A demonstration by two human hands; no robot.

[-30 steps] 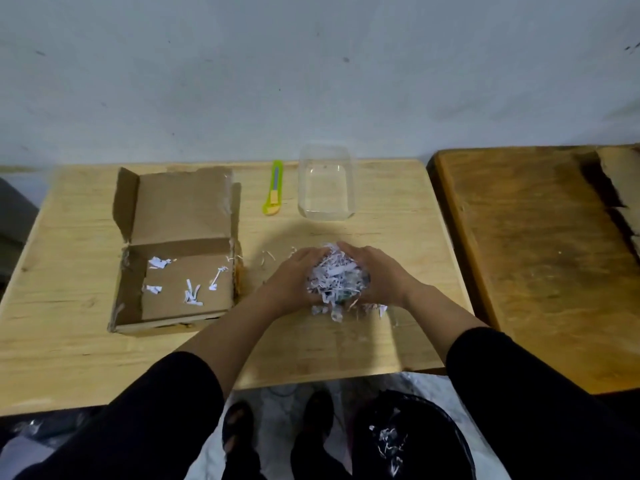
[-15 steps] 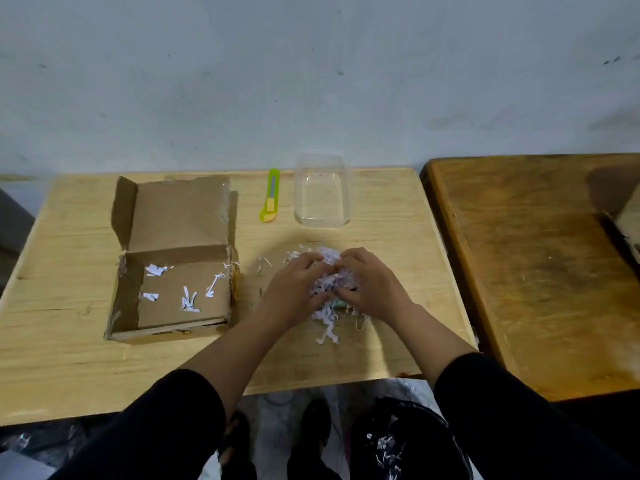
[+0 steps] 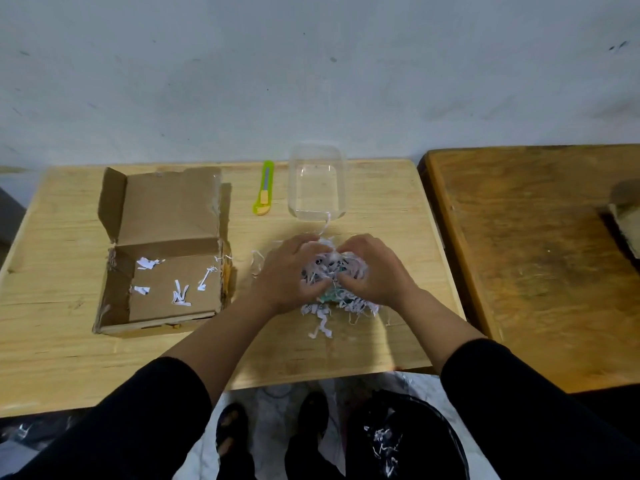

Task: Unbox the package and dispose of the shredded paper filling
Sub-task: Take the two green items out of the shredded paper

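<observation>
Green utility knife (image 3: 265, 188) beside clear plastic container (image 3: 317, 183) on light wooden table (image 3: 52, 348).

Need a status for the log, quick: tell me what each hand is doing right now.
Left hand: fingers curled round the pile of shredded paper on the table.
Right hand: gripping the same pile from the other side.

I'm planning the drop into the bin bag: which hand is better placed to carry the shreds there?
Right, probably. The bin bag lies below the table edge on the right hand's side; the left hand would have to cross over. Both now grip the shreds.
</observation>
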